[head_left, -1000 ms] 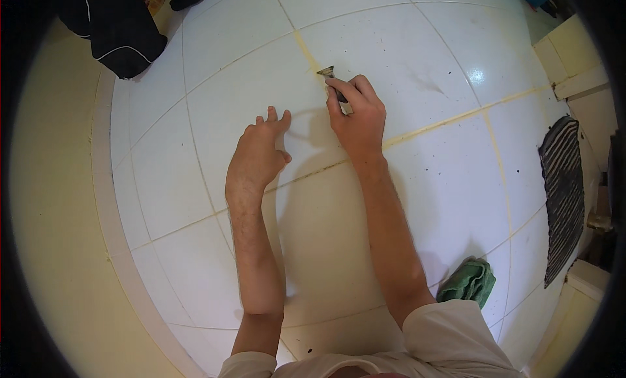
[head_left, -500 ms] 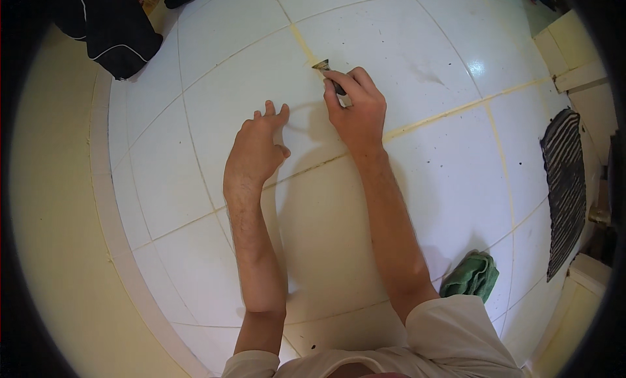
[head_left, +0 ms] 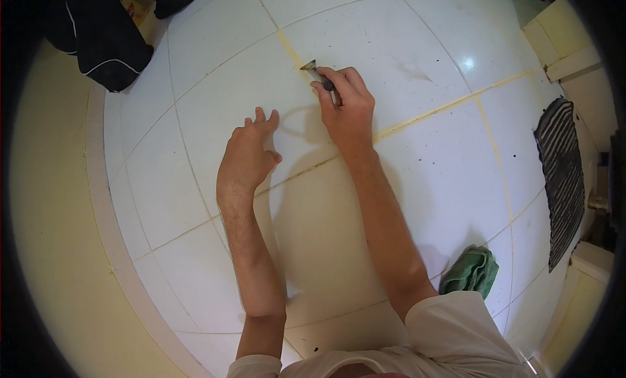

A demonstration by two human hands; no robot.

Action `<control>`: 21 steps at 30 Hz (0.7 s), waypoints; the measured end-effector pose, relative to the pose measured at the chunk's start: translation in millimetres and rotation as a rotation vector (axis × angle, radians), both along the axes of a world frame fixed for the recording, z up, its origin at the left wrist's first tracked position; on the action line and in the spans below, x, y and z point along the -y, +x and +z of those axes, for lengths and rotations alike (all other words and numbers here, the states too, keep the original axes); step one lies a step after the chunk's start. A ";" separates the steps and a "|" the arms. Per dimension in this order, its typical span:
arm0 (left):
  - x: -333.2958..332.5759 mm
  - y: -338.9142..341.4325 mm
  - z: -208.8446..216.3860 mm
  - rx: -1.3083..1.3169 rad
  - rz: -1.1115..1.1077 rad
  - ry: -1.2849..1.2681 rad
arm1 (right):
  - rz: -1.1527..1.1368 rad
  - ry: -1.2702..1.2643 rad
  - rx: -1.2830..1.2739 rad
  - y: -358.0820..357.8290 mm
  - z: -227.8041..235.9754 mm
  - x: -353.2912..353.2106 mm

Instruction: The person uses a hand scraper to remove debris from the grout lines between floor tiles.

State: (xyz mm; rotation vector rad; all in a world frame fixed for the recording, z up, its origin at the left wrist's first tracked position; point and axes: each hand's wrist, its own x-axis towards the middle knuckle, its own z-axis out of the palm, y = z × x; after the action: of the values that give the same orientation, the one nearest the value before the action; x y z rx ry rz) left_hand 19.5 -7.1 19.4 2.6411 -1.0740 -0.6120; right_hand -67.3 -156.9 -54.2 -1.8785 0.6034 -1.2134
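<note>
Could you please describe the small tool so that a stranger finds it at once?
Over the white tiled floor, find the right hand. It pinches the small tool near a yellow line. A flared blade and dark handle set it apart from the crumpled green cloth and striped mat.

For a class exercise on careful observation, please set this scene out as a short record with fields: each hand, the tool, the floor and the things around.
Right hand: gripping a small tool
Tool: scraper, its blade at a yellow line
Left hand: holding nothing, fingers apart; contact with the floor unclear
Floor: white tiles, some joints yellow
Person's right: crumpled green cloth, dark striped mat
Upper left: black item with white trim
</note>
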 end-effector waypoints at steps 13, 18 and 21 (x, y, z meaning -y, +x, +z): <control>0.2 1.5 -2.2 -0.017 -0.009 -0.022 | 0.090 0.001 0.206 2.1 1.9 5.4; -0.5 3.7 -4.6 -0.023 -0.017 -0.006 | 0.241 0.166 0.151 2.7 -3.6 0.6; -1.1 3.3 -4.8 0.005 -0.054 -0.053 | 0.247 0.151 0.163 1.3 -2.5 1.8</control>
State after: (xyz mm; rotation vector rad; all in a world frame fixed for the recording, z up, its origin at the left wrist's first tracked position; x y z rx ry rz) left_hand 22.8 -6.0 14.6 2.5771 -1.1500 -0.5798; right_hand -66.0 -158.6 -56.7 -1.6543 0.3523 -1.1138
